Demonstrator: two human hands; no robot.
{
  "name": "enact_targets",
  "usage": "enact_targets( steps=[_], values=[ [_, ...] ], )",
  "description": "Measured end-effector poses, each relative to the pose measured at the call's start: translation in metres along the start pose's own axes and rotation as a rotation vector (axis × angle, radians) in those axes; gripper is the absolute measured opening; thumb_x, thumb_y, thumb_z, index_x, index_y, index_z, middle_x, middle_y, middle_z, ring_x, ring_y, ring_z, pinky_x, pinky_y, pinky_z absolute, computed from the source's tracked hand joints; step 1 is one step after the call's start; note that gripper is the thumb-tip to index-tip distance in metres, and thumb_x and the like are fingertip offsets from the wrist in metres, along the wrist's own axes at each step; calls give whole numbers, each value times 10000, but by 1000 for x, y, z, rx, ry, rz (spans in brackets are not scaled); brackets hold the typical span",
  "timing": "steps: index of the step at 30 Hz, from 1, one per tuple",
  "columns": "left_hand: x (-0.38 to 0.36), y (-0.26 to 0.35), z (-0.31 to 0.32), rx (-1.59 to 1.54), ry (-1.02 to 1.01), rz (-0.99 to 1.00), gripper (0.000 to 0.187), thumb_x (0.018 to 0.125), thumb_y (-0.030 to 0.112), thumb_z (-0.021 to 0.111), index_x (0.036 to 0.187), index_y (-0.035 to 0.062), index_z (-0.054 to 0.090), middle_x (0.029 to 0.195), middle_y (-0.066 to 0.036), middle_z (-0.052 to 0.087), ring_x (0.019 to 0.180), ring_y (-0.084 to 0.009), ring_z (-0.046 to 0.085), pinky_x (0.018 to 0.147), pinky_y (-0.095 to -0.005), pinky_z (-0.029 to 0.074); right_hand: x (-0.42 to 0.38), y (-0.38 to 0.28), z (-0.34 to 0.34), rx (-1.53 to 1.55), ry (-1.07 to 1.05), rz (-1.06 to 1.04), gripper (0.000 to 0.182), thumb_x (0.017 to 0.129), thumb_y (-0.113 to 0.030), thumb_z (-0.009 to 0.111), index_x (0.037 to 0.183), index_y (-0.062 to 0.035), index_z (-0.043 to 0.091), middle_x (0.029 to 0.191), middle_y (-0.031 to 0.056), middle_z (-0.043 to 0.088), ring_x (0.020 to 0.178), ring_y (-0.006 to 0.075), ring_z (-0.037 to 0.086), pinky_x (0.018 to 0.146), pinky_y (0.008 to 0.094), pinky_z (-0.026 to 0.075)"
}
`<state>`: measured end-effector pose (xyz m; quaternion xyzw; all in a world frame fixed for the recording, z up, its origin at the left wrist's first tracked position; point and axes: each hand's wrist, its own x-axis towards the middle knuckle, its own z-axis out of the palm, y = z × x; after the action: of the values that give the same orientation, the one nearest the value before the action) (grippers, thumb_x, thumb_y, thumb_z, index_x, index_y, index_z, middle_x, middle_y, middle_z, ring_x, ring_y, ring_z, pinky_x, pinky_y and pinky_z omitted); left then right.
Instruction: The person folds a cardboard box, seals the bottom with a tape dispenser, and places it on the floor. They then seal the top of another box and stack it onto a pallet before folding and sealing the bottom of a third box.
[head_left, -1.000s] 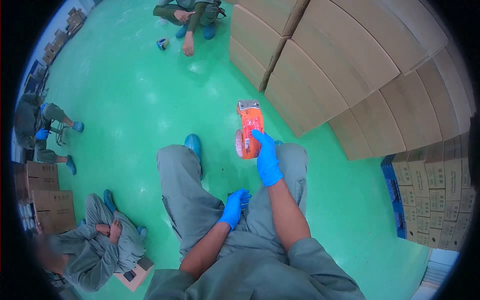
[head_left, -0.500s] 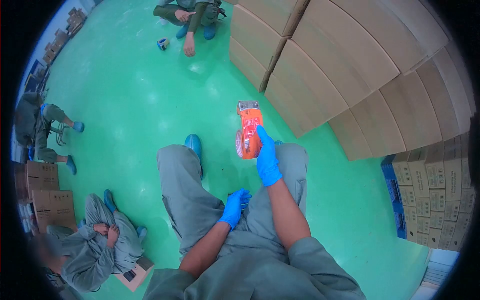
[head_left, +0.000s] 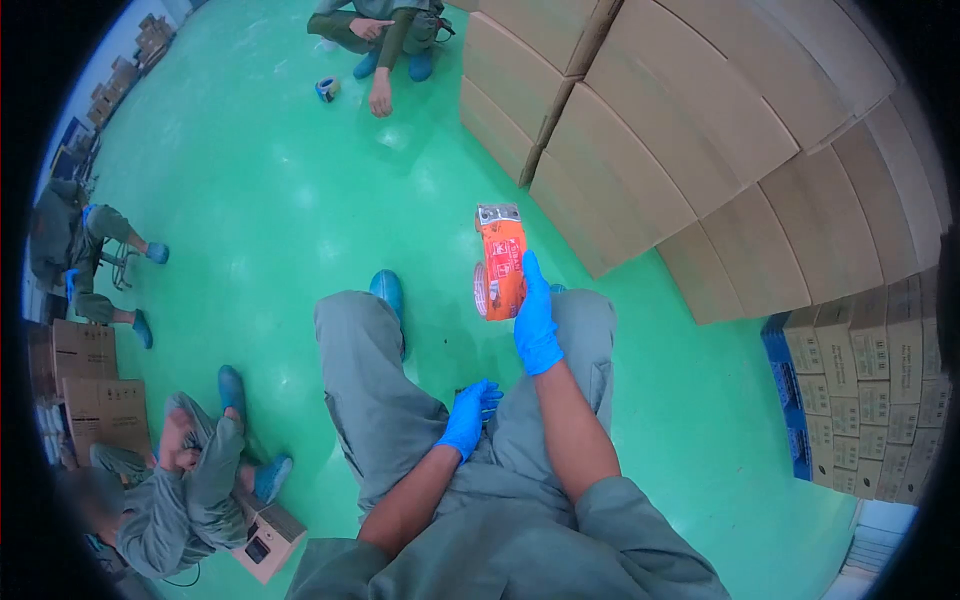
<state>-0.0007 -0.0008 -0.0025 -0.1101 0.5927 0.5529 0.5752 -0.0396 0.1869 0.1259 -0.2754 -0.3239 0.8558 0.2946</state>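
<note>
I sit on a green floor with my legs stretched out in grey trousers. My right hand [head_left: 537, 322], in a blue glove, holds an orange tape dispenser [head_left: 500, 258] upright over my right knee, its metal blade end pointing away from me and a roll of tape on its left side. My left hand [head_left: 468, 417], also gloved in blue, rests on my lap between my thighs with the fingers loosely curled and nothing in it.
A wall of stacked brown cartons [head_left: 690, 140] rises to the right, with smaller printed boxes [head_left: 880, 380] on a blue pallet at far right. Three other people in grey sit on the floor: one at top [head_left: 385, 30], one at left [head_left: 75, 250], one at lower left [head_left: 180, 490]. A tape roll [head_left: 326, 89] lies near the top person.
My right hand shifted its grip slightly higher along the dispenser. The person at lower left uncrossed their arms, leaned and stretched a leg out.
</note>
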Motion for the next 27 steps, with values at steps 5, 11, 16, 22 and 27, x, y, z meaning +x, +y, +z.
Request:
enact_targets(
  steps=[5, 11, 16, 22, 27],
  values=[
    [-3, 1, 1, -19, 0, 58, 418, 931, 394, 465, 1137, 55, 596, 1056, -76, 629, 951, -191, 558, 856, -344, 409, 2, 4, -3, -79, 65, -30, 447, 984, -390, 457, 1197, -13, 567, 1085, 59, 621, 960, 141, 603, 866, 317, 484],
    [0, -11, -1, -34, -64, 99, 389, 938, 404, 470, 1087, 74, 612, 986, -39, 627, 892, -145, 546, 797, -313, 444, 5, -1, -26, -60, -372, -38, 377, 1002, -375, 409, 1144, -52, 541, 998, 51, 591, 886, 153, 584, 797, 339, 505],
    [10, -13, 3, -50, -5, 220, 471, 959, 432, 426, 1109, 19, 596, 1008, -100, 621, 883, -184, 567, 792, -332, 460, 47, 19, -69, 139, -218, 249, 643, 886, -554, 516, 1277, -46, 473, 1122, 103, 565, 982, 226, 584, 796, 359, 511],
    [10, -5, 9, 24, -54, 208, 504, 959, 447, 413, 1129, 5, 584, 1040, -130, 623, 923, -228, 581, 807, -356, 468, 11, -4, -11, -100, 29, 58, 638, 916, -504, 501, 1383, -81, 402, 1267, 97, 508, 1130, 237, 525, 940, 389, 446],
    [9, -9, 8, 47, -69, 218, 465, 957, 418, 427, 1135, 16, 574, 1061, -122, 622, 936, -209, 588, 835, -334, 468, 19, 0, -28, -43, -1, 120, 633, 926, -487, 496, 1405, -87, 384, 1317, 96, 482, 1173, 242, 501, 979, 399, 418]
  ],
)
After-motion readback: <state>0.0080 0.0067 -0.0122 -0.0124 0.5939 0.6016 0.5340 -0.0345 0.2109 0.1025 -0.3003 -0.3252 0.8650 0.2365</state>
